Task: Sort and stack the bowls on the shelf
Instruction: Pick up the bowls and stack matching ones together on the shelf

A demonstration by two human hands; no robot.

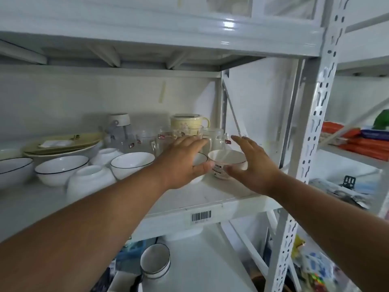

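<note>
Lower shelf: a stack of dark-rimmed bowls [155, 262] stands below the main shelf [210, 197].
Shelf edge: a barcode label [201, 216] is stuck on the front lip.
Left hand [183, 163]: grip spread open, fingers straight, over a dark-rimmed bowl [200, 160]; thumb by its rim, nothing clasped.
Right hand [250, 165]: grip open, fingers extended beside a small white bowl [227, 163], which stands upright near the shelf's right end.
Left of hands: 3 dark-rimmed white bowls [131, 164] upright, 2 plain ones [90, 182] upside down.
Behind: glass mugs [147, 141], a yellow cup [187, 123], green plates [63, 143].
</note>
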